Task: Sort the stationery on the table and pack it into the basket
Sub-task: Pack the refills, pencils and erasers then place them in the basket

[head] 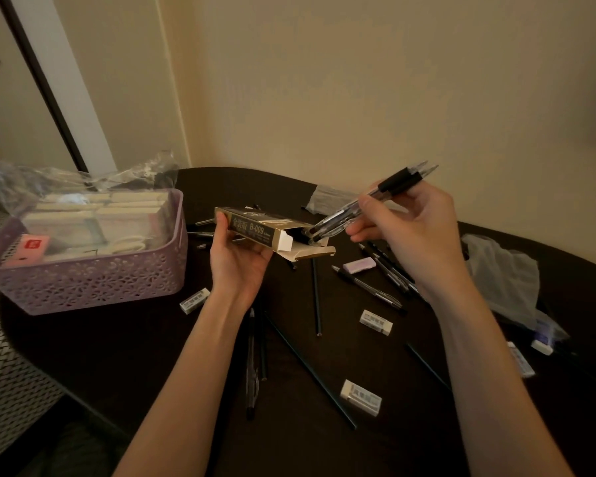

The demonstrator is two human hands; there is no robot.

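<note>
Dark table (117, 356) by cream wall (358, 80); left hand (238, 259) gripping box (265, 228), right hand (410, 228) pinching pens (365, 204).

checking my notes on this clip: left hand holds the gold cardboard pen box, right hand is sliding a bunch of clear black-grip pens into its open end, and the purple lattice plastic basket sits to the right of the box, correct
One detail is off: the purple lattice plastic basket sits to the left of the gold cardboard pen box, not the right, as the head view shows. The rest holds: the left hand holds the box, and the right hand holds a bunch of clear black-grip pens at its open end.
</note>
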